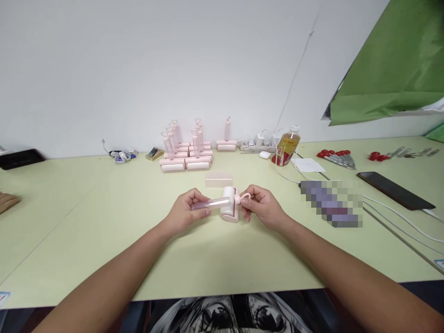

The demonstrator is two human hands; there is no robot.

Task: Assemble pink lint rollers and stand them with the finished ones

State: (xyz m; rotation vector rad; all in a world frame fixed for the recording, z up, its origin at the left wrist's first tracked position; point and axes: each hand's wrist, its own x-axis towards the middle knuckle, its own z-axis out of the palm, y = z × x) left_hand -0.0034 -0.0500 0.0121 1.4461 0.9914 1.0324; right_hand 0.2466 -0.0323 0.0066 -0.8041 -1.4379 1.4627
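Note:
My left hand (pixel 189 208) is closed around a clear, pinkish tube handle (pixel 217 203) that points to the right. Between thumb and fingers, my right hand (pixel 262 206) pinches a pink cap with a looped end (pixel 245 197). The tube's right end passes in front of a white lint roller head (pixel 228 215) with a pink cover, and the cap is close by it. Whether tube and cap touch the head, I cannot tell. Just behind lies a pale pink translucent cover (pixel 218 180) on the table.
Several pink lint rollers (pixel 185 162) stand upright near the wall, with another roller (pixel 226 145) to their right. A drink bottle (pixel 287 145), a power strip (pixel 255 147), a phone (pixel 395 189), cables and red-handled tools (pixel 336 157) occupy the right side of the table (pixel 138 259).

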